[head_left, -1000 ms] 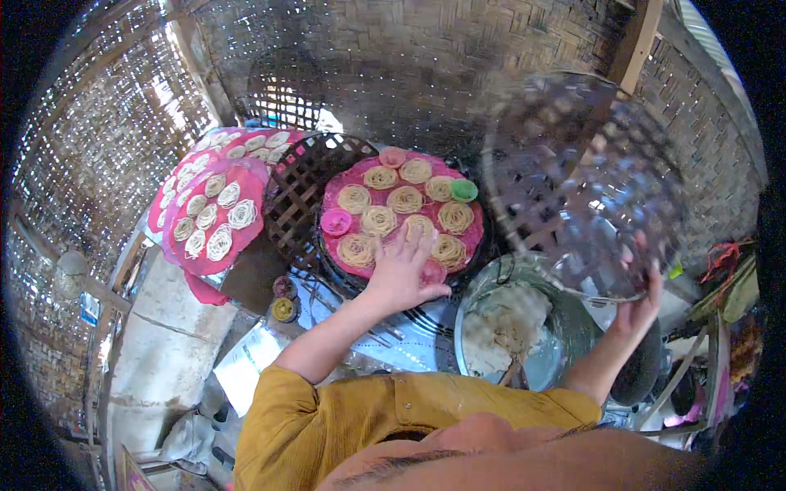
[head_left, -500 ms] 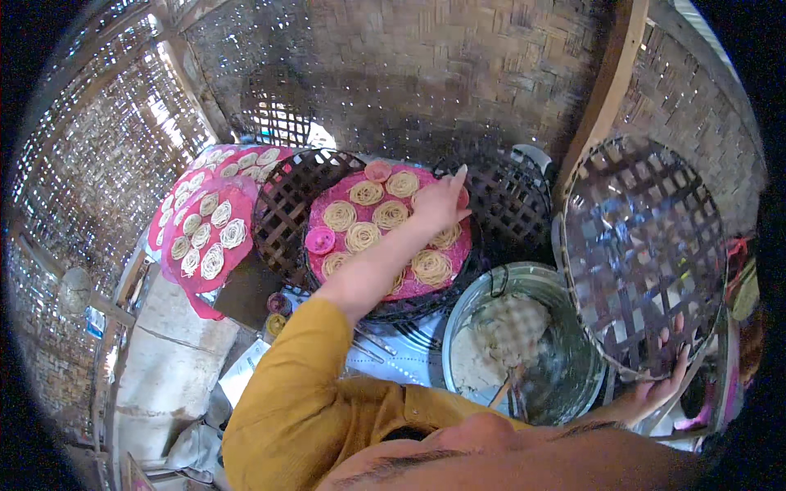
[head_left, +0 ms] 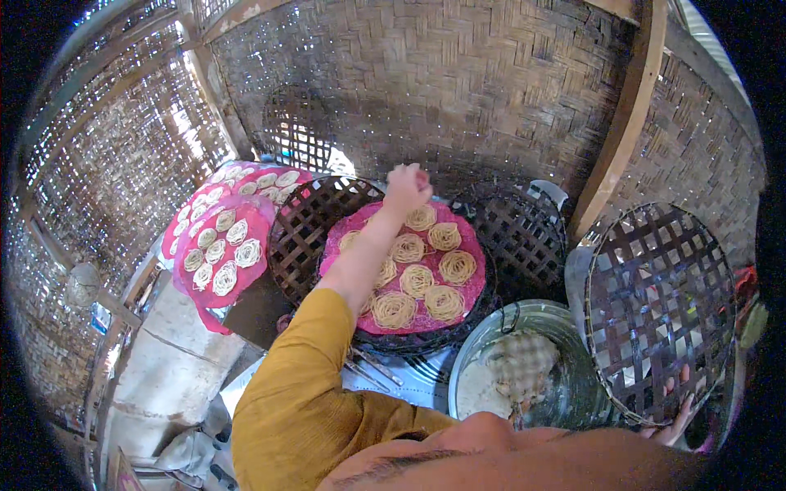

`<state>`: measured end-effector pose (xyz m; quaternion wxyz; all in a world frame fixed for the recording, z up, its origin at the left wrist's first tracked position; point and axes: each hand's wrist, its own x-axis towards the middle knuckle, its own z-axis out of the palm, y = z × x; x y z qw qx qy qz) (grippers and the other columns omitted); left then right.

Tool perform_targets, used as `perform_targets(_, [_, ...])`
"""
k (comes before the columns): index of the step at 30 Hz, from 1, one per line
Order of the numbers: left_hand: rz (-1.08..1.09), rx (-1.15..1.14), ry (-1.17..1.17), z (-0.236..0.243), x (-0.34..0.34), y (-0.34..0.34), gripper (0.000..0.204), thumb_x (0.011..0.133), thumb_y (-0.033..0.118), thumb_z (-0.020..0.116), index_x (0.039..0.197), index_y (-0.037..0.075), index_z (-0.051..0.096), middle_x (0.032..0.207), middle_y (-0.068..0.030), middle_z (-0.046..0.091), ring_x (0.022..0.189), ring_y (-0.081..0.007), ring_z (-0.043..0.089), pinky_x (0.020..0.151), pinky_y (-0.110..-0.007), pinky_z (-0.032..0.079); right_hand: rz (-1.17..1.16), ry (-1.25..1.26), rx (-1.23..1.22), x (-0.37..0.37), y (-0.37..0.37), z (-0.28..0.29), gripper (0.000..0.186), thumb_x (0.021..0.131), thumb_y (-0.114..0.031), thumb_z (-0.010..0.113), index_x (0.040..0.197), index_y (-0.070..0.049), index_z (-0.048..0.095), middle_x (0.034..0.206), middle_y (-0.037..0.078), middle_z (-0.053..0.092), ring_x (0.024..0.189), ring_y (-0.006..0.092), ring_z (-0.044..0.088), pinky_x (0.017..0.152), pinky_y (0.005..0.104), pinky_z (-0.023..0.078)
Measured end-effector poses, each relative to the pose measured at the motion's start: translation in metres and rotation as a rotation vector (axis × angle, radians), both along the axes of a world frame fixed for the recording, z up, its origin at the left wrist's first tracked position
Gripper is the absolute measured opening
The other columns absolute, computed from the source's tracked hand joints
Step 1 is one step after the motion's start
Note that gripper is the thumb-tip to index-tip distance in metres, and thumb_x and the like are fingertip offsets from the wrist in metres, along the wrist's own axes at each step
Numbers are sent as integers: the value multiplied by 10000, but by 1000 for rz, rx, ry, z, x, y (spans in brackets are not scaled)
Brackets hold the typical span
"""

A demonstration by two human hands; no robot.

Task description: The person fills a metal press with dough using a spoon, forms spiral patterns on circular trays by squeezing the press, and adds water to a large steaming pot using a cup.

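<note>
My left hand [head_left: 408,190] is closed at the far rim of a round tray lined with pink netting [head_left: 342,231]. A bit of a small pink cup [head_left: 422,177] shows in its curled fingers. My left forearm crosses the tray, hiding part of it. Coiled noodle nests [head_left: 417,281] lie spread over the netting. At the right, my right hand [head_left: 675,423] grips the lower rim of a round openwork woven tray [head_left: 661,307], which stands tilted up. Some of its fingers show through the gaps.
A basin [head_left: 591,372] of pale dough stands between the trays. Dark woven trays [head_left: 323,233] flank the pink one. More noodle nests lie on pink sheets [head_left: 254,214] at the left. Metal tongs [head_left: 377,370] lie near me. Woven walls [head_left: 442,82] enclose the space.
My left hand has moved left from the tray's far right to its far rim, and its fingers have curled. The pink cup at the right rim is gone from there. My right hand still holds the woven tray.
</note>
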<state>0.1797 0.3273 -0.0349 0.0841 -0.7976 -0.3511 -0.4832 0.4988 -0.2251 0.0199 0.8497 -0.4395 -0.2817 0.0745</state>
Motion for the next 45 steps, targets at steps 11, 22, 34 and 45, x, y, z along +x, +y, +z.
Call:
perform_targets(11, [92, -150, 154, 11, -64, -5, 633, 575, 207, 698, 1125, 46, 431, 1097, -197, 417, 1011, -349, 443, 795, -414, 429, -135, 197, -136, -32, 18, 22, 509, 882, -223, 378, 1304, 7, 209, 1289, 183, 311, 1098, 269, 417, 930, 337, 339])
perform_targets(22, [-44, -582, 425, -3, -186, -134, 658, 600, 273, 685, 1160, 37, 433, 1118, -191, 471, 1038, -310, 457, 863, -382, 389, -24, 119, -120, -62, 35, 34, 483, 880, -248, 396, 1285, -20, 266, 1199, 152, 381, 984, 232, 450, 836, 304, 375])
perform_targets(34, [18, -480, -87, -19, -262, -193, 586, 585, 230, 702, 1073, -1, 474, 1028, -166, 506, 986, -298, 485, 860, -342, 395, 50, 53, -146, -108, 24, 39, 458, 877, -275, 416, 1265, -49, 327, 1101, 118, 456, 859, 192, 486, 734, 269, 414])
perform_targets(45, [344, -436, 764, -208, -310, -241, 687, 617, 286, 639, 1243, 189, 372, 1308, -92, 325, 1170, -328, 346, 921, -655, 121, 106, 89, -113, -139, -34, 24, 437, 874, -300, 435, 1246, -76, 383, 1011, 87, 525, 745, 155, 519, 640, 237, 451])
